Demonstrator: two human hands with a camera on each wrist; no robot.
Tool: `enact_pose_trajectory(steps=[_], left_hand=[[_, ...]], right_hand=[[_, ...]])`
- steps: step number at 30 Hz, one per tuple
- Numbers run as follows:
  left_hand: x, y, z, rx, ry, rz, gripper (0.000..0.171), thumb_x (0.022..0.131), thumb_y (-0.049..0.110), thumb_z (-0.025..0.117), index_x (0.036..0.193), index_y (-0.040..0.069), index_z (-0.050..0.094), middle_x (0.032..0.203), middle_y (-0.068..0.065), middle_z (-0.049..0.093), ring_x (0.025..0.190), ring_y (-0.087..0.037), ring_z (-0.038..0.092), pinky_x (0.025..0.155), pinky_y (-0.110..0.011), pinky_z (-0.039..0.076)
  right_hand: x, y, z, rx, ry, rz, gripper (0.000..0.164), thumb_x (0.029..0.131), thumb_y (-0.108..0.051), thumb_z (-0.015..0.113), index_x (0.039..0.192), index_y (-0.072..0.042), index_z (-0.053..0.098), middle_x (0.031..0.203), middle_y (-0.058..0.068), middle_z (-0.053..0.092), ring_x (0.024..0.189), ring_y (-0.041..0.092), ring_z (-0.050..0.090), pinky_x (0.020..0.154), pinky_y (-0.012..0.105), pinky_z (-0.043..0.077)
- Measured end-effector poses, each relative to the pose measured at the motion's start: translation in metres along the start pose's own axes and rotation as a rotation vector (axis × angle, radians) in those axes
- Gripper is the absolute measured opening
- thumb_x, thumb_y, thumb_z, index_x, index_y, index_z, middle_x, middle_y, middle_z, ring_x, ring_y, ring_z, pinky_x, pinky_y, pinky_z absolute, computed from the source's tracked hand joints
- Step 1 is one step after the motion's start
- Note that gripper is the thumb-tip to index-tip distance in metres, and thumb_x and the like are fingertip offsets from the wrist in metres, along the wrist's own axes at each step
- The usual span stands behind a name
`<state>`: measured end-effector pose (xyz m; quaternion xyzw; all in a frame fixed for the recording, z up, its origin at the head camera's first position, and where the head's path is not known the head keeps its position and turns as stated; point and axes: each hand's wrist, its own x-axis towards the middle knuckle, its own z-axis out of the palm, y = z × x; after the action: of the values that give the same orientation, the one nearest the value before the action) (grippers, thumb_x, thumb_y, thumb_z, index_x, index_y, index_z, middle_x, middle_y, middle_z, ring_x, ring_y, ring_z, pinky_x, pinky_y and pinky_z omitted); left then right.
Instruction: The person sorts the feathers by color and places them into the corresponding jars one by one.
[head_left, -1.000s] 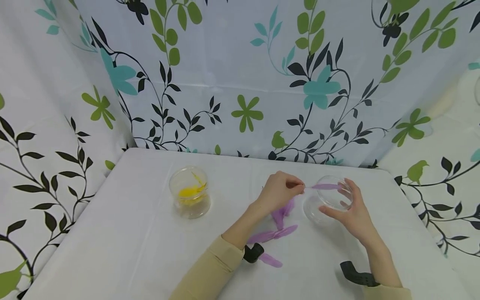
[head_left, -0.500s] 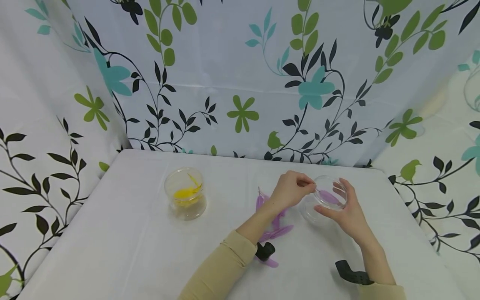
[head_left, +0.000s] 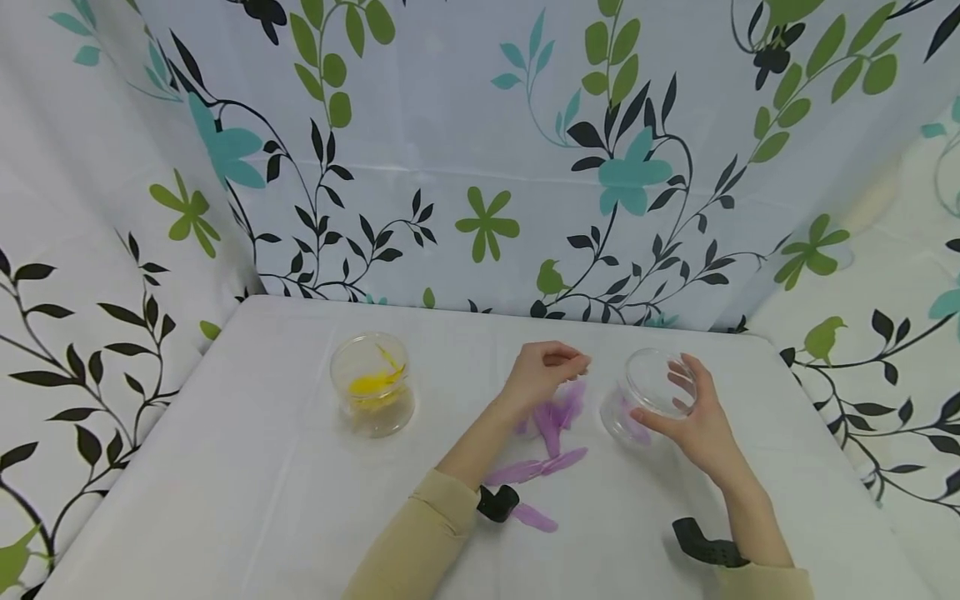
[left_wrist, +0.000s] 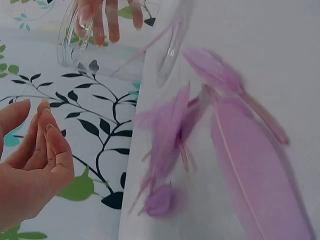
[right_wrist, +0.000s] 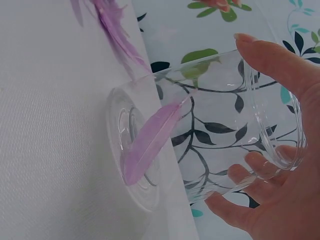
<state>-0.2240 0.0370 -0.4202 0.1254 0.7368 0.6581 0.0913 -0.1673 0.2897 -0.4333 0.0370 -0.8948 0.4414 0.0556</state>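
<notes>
My right hand (head_left: 701, 429) grips a clear glass jar (right_wrist: 220, 155) near its rim, thumb on one side and fingers on the other. The jar stands upright on the white table. Inside it, a single purple feather (right_wrist: 150, 142) leans against the wall, its tip at the bottom. To the left of the jar, my left hand (head_left: 543, 371) hovers with loosely bent fingers; the left wrist view shows a gap between thumb and fingertips, with nothing between them. Several loose purple feathers (head_left: 551, 429) lie below and in front of the left hand, some partly hidden by the arm.
A second clear glass jar (head_left: 384, 342) holding yellow feathers (head_left: 375, 385) stands farther left on the table (head_left: 225, 467). A patterned curtain (head_left: 420, 100) with leaves and flowers hangs behind the table and at its sides.
My left hand brought a purple feather over the right jar and let it drop in, then drew back to the left. The right hand kept its hold on the jar.
</notes>
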Motion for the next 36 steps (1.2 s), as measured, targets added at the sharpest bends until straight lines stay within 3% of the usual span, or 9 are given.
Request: enact_pose_trajectory(steps=[3, 7, 13, 20, 30, 36], left_hand=[[-0.005, -0.011, -0.018, -0.016, 0.023, -0.026, 0.028, 0.095, 0.028, 0.069, 0.112, 0.006, 0.072, 0.102, -0.008, 0.076, 0.095, -0.023, 0.070, 0.091, -0.039, 0.056], [-0.011, -0.025, -0.036, 0.011, 0.070, -0.080, 0.031, 0.095, 0.028, 0.070, 0.114, 0.004, 0.070, 0.105, -0.011, 0.074, 0.096, -0.026, 0.070, 0.087, -0.035, 0.057], [-0.019, -0.044, -0.048, 0.096, 0.089, -0.169, 0.026, 0.096, 0.020, 0.067, 0.114, 0.002, 0.069, 0.107, -0.012, 0.070, 0.085, -0.020, 0.068, 0.075, -0.026, 0.057], [-0.022, -0.054, -0.049, 0.270, 0.103, -0.171, 0.025, 0.087, 0.011, 0.071, 0.110, 0.003, 0.069, 0.104, -0.013, 0.072, 0.080, -0.016, 0.067, 0.071, -0.025, 0.056], [-0.030, -0.051, -0.042, 0.486, 0.128, -0.161, 0.032, 0.074, 0.018, 0.084, 0.096, 0.001, 0.069, 0.087, -0.005, 0.069, 0.079, -0.019, 0.062, 0.071, -0.032, 0.052], [-0.032, -0.048, -0.037, 0.580, 0.132, -0.176, 0.021, 0.075, 0.016, 0.085, 0.083, 0.004, 0.069, 0.079, -0.004, 0.066, 0.073, -0.019, 0.057, 0.065, -0.031, 0.048]], right_hand=[[0.000, 0.001, -0.001, -0.004, 0.005, -0.008, 0.113, 0.081, -0.032, 0.084, 0.159, -0.014, 0.004, 0.158, 0.023, 0.028, 0.143, 0.045, 0.029, 0.108, 0.068, 0.032], [-0.001, 0.000, -0.001, 0.003, 0.009, -0.015, 0.113, 0.080, -0.028, 0.085, 0.159, -0.013, 0.005, 0.158, 0.023, 0.028, 0.143, 0.045, 0.029, 0.107, 0.069, 0.033], [-0.003, 0.001, -0.002, 0.014, 0.006, -0.014, 0.114, 0.080, -0.024, 0.085, 0.159, -0.015, 0.004, 0.158, 0.024, 0.028, 0.143, 0.046, 0.029, 0.107, 0.069, 0.033], [-0.004, 0.000, -0.001, 0.004, 0.012, -0.011, 0.114, 0.080, -0.024, 0.085, 0.159, -0.015, 0.004, 0.158, 0.023, 0.028, 0.143, 0.046, 0.030, 0.106, 0.069, 0.034], [-0.004, 0.000, 0.000, -0.002, 0.008, -0.004, 0.114, 0.081, -0.027, 0.084, 0.160, -0.015, 0.003, 0.159, 0.023, 0.027, 0.143, 0.046, 0.029, 0.107, 0.069, 0.033], [-0.005, -0.001, 0.000, -0.001, 0.002, -0.001, 0.114, 0.081, -0.029, 0.084, 0.160, -0.015, 0.003, 0.159, 0.022, 0.027, 0.144, 0.045, 0.029, 0.107, 0.069, 0.033]])
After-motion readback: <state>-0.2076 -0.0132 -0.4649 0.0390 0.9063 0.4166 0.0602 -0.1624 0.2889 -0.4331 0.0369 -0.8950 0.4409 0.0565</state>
